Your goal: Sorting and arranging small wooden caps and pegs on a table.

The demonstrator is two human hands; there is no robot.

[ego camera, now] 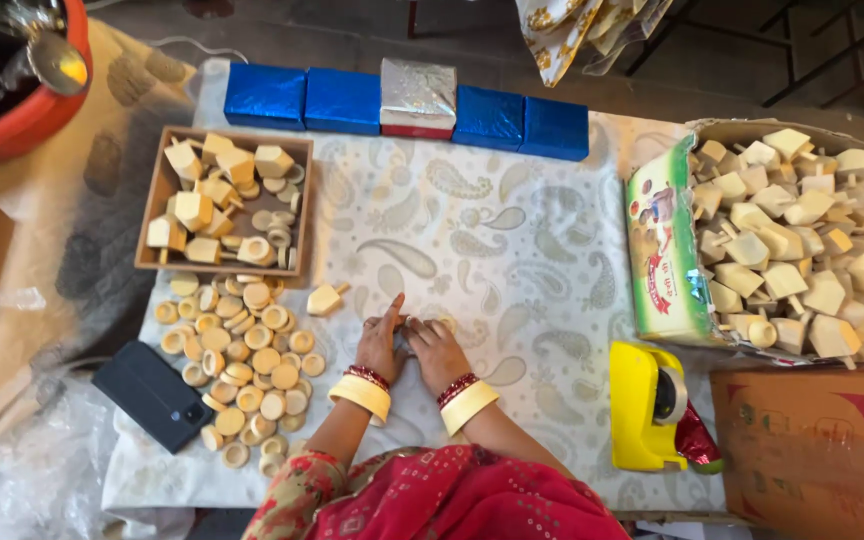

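My left hand (382,340) and my right hand (436,350) meet at the middle of a white paisley cloth (522,250), fingers curled together over a small pale wooden piece (442,322) that is mostly hidden between them. Both wrists wear cream and red bangles. A single wooden top-shaped piece (325,298) lies on the cloth just left of my left hand. A heap of pale wooden discs (242,365) spreads further left.
A brown tray (148,225) of wooden pieces sits at the upper left. Blue foil boxes (344,100) and a silver one (418,96) line the far edge. A cardboard box (664,250) of wooden tops stands right, a yellow tape dispenser (642,405) below it, a dark phone (155,394) left.
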